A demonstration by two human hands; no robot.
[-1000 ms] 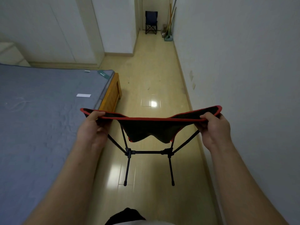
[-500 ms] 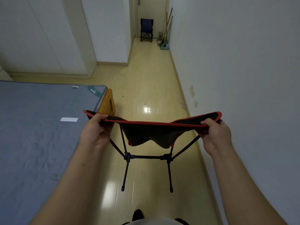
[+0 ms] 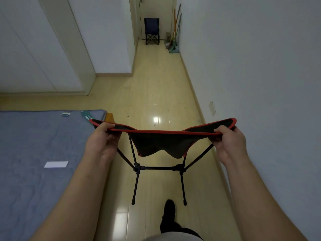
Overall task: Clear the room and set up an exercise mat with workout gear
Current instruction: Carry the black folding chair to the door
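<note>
A folding camp chair (image 3: pixel 161 145) with a black seat, red trim and thin black legs hangs in the air in front of me, its feet off the floor. My left hand (image 3: pixel 101 141) grips the left top corner of its backrest. My right hand (image 3: pixel 229 141) grips the right top corner. The seat faces away from me down the hallway. My foot (image 3: pixel 169 211) is stepping forward under the chair.
A bed with a grey-blue mattress (image 3: pixel 38 162) fills the left. A white wall (image 3: pixel 260 84) runs close along the right. At the hallway's far end stand a dark folding chair (image 3: pixel 152 31), brooms and a dustpan (image 3: pixel 173 42). Wardrobe doors (image 3: pixel 43 49) are at the left back.
I have walked forward with the chair held in both hands; the bed corner has slid back past my left hand and the hallway end looks nearer. My grip is unchanged.
</note>
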